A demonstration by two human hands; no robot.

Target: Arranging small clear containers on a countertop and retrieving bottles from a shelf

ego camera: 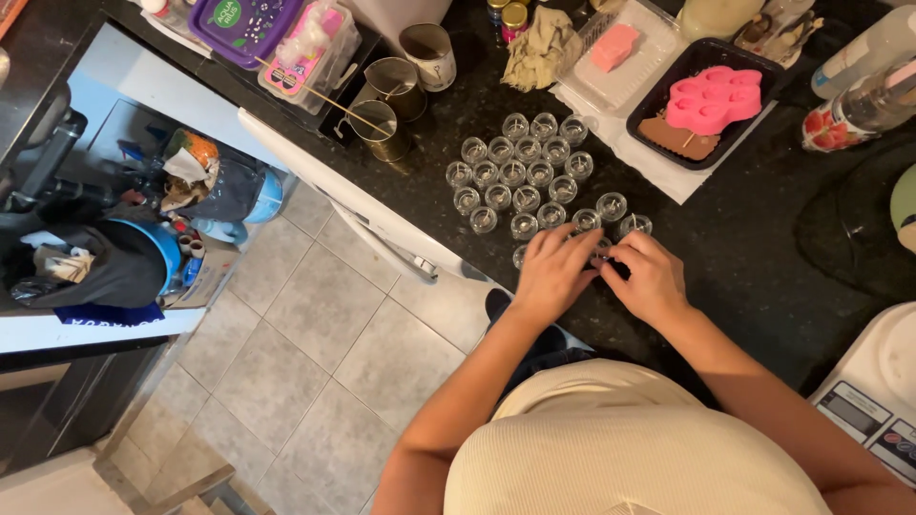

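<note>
Left hand (551, 272): lay palm-down on the black counter (754, 277), fingers slightly spread, tips pinching at a small glass cup (601, 250) betw. both hands.
Right hand (651, 277): just beside the left, fingers curled together, tips on the same cup.
Cup: near the counter's front edge, mostly hidden by fingers; couldn't tell the exact grip.
Other cups (520, 172): clear, w/ wicks, packed in rows just beyond the hands.
Pink mold (714, 99): in a black tray (658, 107), far back.
2 metal pitchers (382, 129): back left, w/ sticks.
Scale (873, 401): right, white.
</note>
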